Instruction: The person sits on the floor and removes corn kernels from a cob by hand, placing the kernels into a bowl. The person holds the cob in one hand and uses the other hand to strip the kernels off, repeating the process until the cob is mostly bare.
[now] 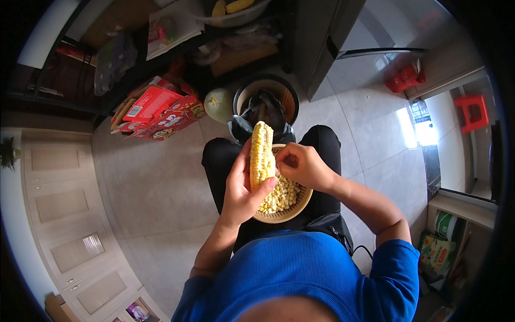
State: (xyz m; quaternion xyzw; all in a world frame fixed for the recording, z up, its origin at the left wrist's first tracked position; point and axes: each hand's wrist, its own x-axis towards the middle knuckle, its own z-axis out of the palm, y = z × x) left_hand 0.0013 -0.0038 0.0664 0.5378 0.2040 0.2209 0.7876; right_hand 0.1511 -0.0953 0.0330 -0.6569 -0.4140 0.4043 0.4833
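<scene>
My left hand [241, 185] is wrapped round an ear of corn [261, 153], held upright over my lap with the thumb across its lower end. Some kernels are gone from part of the ear. My right hand [306, 167] is beside the cob with its fingers curled in; what lies between the fingertips, if anything, is too small to make out. Below both hands a tan basket [304, 206] rests on my lap, holding many loose corn kernels [284, 194].
Beyond my knees stands a bin [292, 99] lined with a dark bag [263, 110]. A pale green melon-like thing [219, 104] and red cartons [161, 110] sit left of it. A shelf holds a bowl [230, 19] with more corn. A red stool [472, 112] is at right.
</scene>
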